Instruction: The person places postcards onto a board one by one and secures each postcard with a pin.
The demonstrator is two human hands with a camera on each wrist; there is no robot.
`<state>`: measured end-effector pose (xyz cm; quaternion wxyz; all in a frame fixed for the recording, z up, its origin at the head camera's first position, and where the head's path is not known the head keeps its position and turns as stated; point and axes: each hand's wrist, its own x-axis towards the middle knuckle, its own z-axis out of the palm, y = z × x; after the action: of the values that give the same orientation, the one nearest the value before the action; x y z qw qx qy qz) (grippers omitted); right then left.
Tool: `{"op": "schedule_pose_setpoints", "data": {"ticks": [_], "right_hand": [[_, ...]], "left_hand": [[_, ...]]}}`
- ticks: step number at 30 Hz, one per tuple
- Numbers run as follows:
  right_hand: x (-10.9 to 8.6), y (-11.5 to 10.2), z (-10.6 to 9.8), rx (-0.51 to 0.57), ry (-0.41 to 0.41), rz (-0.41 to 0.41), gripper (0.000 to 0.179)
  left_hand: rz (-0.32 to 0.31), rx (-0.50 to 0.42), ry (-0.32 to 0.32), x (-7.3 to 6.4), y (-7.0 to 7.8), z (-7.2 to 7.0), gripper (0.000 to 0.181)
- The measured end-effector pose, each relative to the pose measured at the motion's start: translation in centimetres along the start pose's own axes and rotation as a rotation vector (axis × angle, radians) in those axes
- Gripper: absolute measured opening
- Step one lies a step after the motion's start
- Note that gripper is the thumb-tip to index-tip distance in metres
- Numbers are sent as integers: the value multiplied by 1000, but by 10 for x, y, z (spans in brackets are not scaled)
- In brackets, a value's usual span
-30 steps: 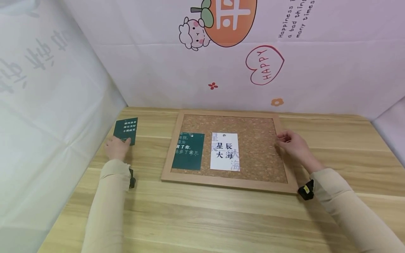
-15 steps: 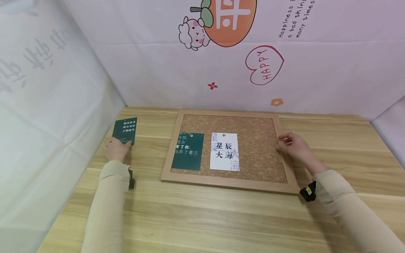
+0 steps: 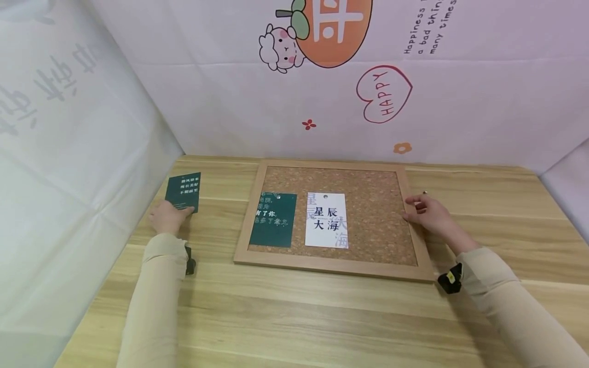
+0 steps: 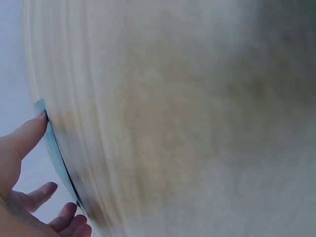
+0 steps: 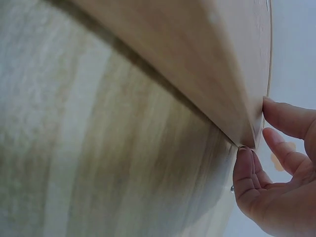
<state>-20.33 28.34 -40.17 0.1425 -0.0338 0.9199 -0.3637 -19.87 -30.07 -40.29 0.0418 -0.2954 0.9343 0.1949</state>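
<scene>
My left hand (image 3: 167, 217) is at the near end of a dark green card (image 3: 184, 190) with white writing, at the table's left side. In the left wrist view, the thumb touches one edge of the card and fingertips meet its opposite edge; the index finger stands off. My right hand (image 3: 429, 213) pinches the right side of a wood-framed corkboard (image 3: 372, 209). The right wrist view shows that thumb on the frame's top and a fingertip at its lower edge. A second green card (image 3: 278, 230) and a white card (image 3: 326, 235) lie on the cork.
Beyond my right fingers a tiny shiny object (image 3: 425, 192) sits on the wooden table (image 3: 285, 317), too small to identify. White printed cloth (image 3: 230, 102) hangs behind the table and along its left. A black wrist camera (image 3: 450, 279) is near the board's lower right corner.
The left green card has shifted slightly right and toward me, with the left hand still at it. My right hand has moved slightly, uncovering the tiny shiny object. The corkboard stays in place.
</scene>
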Motion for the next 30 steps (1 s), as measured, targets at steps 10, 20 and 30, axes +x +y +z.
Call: {"op": "schedule_pose_setpoints", "data": {"ticks": [10,20,30], "right_hand": [[-4,-3,-1,19,-22,14,55],[-3,-1,-1,37,-17,17,56],[-4,0,0,54,-14,21,58]], "left_hand": [[17,-78,22,-3,0,-1,85],[97,-26,1,-4,2,-6,89],[102,-289,40,-4,8,-4,57]]}}
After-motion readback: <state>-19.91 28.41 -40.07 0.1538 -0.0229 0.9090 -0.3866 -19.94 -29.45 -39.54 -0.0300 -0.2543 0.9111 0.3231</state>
